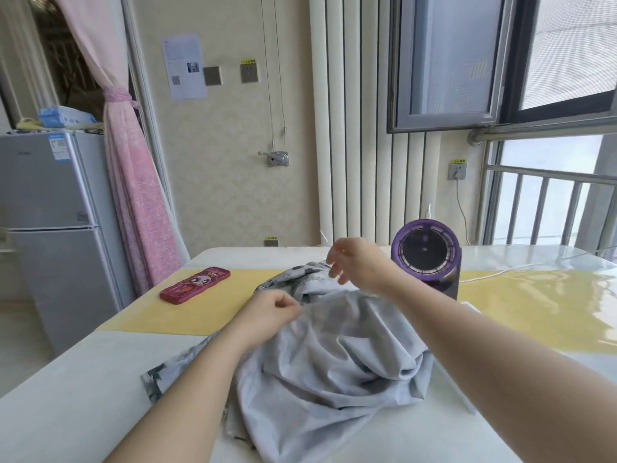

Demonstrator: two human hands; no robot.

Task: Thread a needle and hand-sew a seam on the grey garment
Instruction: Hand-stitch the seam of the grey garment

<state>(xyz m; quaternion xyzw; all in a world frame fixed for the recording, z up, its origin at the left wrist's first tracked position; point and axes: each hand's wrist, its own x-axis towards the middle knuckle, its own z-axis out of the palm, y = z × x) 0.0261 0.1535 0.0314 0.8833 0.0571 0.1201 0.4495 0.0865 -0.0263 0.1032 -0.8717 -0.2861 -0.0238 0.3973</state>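
Note:
The grey garment lies crumpled in a heap on the table, its patterned edge toward the far side. My left hand rests on the garment's left fold with fingers curled, pinching the cloth. My right hand hovers above the garment's far edge, thumb and forefinger pinched together as if on a needle; the needle and thread are too thin to make out.
A red phone case lies on the yellow mat to the left. A purple round fan stands just right of my right hand, its white cable trailing right. A flat white thing lies beside the garment. A fridge stands far left.

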